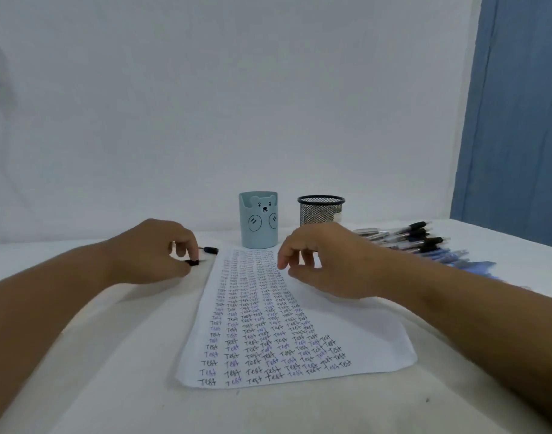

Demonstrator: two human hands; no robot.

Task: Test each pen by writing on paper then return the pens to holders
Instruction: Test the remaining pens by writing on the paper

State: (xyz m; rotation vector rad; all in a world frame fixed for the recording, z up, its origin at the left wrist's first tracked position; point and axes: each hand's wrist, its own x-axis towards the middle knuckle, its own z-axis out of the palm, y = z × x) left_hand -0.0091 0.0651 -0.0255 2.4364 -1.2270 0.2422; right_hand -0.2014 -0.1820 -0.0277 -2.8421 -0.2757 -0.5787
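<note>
The left hand (155,252) hid most of a small black object (193,262) at its fingertips. The right hand (328,261) covered the mesh holder's (321,209) base. The pen pile (425,244) blurred together, uncountable.

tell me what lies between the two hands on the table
In the head view, the far part of the paper, covered with rows of "Test", lies between the left hand and the right hand.

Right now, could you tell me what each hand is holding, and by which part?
The left hand pinches a small black piece, perhaps a pen cap, between thumb and fingertips. The right hand hovers over the paper, holding nothing.
</note>
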